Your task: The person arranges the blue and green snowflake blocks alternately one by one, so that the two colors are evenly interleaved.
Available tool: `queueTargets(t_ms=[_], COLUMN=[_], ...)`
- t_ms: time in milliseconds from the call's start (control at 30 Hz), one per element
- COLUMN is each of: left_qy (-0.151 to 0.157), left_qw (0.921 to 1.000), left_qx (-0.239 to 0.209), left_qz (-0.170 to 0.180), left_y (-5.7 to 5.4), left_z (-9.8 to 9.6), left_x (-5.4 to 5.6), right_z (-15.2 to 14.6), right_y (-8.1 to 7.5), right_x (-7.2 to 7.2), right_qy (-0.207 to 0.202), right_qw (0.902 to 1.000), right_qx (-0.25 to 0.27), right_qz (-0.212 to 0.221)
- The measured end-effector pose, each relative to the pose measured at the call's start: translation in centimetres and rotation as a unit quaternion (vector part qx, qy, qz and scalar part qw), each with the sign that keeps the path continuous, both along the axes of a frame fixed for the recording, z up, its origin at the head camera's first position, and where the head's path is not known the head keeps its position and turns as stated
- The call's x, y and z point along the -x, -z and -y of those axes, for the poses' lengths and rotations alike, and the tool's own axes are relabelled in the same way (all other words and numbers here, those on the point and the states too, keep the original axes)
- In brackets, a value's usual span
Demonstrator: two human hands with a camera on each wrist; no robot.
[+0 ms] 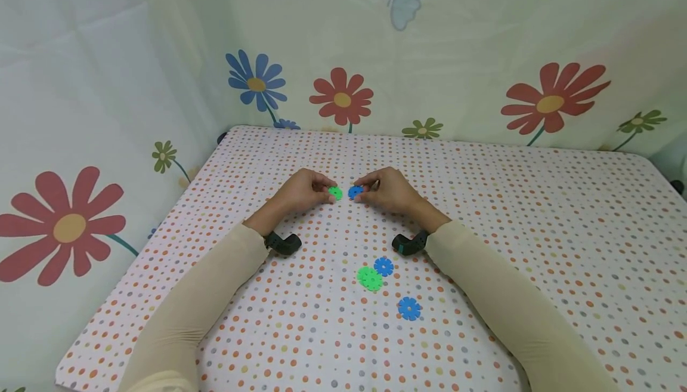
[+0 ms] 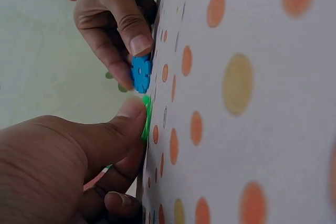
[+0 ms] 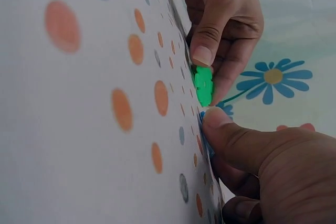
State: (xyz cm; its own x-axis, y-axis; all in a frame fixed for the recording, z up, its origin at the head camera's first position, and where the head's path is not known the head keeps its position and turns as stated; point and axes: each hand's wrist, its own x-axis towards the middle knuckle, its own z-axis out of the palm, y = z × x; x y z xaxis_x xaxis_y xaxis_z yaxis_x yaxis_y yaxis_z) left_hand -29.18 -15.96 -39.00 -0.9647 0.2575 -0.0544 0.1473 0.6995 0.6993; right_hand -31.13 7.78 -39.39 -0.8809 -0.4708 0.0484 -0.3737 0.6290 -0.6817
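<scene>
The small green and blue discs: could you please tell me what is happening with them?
A person's left hand pinches a green disc, and the right hand pinches a blue disc. The two are held close together, with a narrow gap between them. Nearer to the head camera, more notched discs in both colours lie on the dotted tabletop.

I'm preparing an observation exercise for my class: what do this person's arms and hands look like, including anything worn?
The left sleeve and right sleeve are long, plain beige and lightly creased. The left wrist device and right wrist device are black and curved; the right one bears a small teal mark. The left hand and right hand wear no gloves.
</scene>
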Motion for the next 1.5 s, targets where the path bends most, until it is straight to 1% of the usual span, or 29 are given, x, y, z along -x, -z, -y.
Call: queueTargets(t_ms=[200,400,533,667,867,1033,1267,1500], left_qy=[-0.004,0.001,-0.002,-0.003,-0.005,-0.008,-0.007,-0.007], left_qw=[1.0000,1.0000,1.0000,0.9999,0.9999,0.9997,0.9998,0.9999], left_qx=[-0.003,0.000,0.003,0.007,0.006,0.017,0.014,0.012], left_qz=[-0.002,-0.007,-0.009,-0.015,-0.015,-0.017,-0.011,-0.010], left_y=[0.00,-0.07,0.03,0.05,0.08,0.14,0.09,0.13], left_z=[-0.14,-0.36,-0.38,-0.37,-0.28,-0.30,-0.29,-0.17], left_x=[-0.07,-0.18,-0.18,-0.26,-0.37,-0.33,-0.28,-0.22], right_z=[0.08,0.00,0.04,0.09,0.09,0.09,0.20,0.29], right_y=[0.09,0.06,0.17,0.39,0.52,0.48,0.24,0.35], right_x=[-0.16,-0.33,-0.33,-0.25,-0.30,-0.44,-0.60,-0.54], right_qy=[0.005,0.006,0.007,0.013,0.022,0.021,0.016,0.016], right_qw=[1.0000,1.0000,0.9999,0.9999,0.9997,0.9997,0.9998,0.9998], right_qx=[0.002,0.003,0.008,0.010,0.010,0.009,0.006,0.004], right_qz=[-0.001,-0.002,0.002,0.002,-0.002,-0.010,-0.013,-0.012])
